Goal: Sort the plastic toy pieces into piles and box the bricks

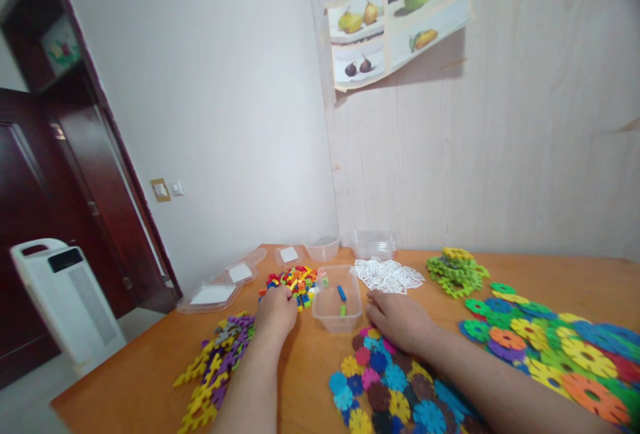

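My left hand (277, 314) is at the near edge of a pile of small colourful plastic bricks (295, 279). Its fingers are curled and mostly hidden behind the hand, so what they hold cannot be made out. Right of it stands a clear plastic box (337, 322), with a blue brick (341, 293) and green bricks (343, 311) inside. My right hand (400, 319) lies just right of the box, palm down, fingers loosely bent and thumb apart, with nothing visible in it. White lattice-like plastic pieces (389, 277) are heaped beyond it, and small notched discs (380, 381) lie beneath its wrist.
Yellow and purple interlocking pieces (215, 371) lie at the left. Larger notched discs (560, 347) and green flower-like pieces (456, 273) cover the right. Clear lids (213, 294), a round tub (323, 248) and stacked clear boxes (374, 245) line the back edge.
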A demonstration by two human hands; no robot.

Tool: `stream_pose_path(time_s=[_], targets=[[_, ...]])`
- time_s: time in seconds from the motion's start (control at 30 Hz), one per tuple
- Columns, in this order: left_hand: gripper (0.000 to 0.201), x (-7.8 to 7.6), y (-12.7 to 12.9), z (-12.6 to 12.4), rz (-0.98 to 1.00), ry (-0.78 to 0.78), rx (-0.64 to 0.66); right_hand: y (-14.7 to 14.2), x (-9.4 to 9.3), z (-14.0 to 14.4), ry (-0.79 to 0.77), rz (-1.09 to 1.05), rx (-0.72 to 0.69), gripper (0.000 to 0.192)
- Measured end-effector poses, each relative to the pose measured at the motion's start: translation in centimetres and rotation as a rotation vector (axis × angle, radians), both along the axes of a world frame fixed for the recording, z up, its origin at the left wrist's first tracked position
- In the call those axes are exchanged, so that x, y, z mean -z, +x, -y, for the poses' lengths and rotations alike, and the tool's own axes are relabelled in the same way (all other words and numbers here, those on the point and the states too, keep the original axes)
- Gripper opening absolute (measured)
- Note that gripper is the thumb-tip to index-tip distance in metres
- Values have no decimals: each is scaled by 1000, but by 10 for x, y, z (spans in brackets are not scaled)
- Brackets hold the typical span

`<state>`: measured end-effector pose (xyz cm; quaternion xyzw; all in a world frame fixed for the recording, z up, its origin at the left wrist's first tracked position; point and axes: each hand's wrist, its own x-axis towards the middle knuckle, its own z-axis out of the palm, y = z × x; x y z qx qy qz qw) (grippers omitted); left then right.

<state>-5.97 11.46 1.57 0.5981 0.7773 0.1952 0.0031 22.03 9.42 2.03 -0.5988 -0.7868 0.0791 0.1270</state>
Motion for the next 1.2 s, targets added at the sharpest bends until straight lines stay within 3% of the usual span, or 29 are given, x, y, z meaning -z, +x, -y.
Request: stream_pose_path(time_s=[0.13,0.33,0.47,0.6,0.67,0.73,0.83,1.0,1.2], targets=[[17,-1,2,3,-73,-39,-27,0,1,-1,10,-14,-1,36],[14,1,-2,2,36,6,-41,1,0,0,3,-23,-5,36],[16,-5,7,2,445,178,9,1,-1,1,-7,-12,-7,36],[40,-21,23,9,1005,264,266,0,-1,1,-6,-3,-2,37],[44,-26,25,11,1102,288,315,0,0,1,1,-2,-5,37],[40,-24,21,10,1032,311,242,0,0,1,10,1,-9,36],[25,-13,11,3,716,281,80,1,1,2,27,2,-18,35],[13,5,0,-3,169,83,54,0,0,2,21,5,-22,33],[20,1,5,3,-34,14,-22,0,-1,2,19,13,-13,35]])
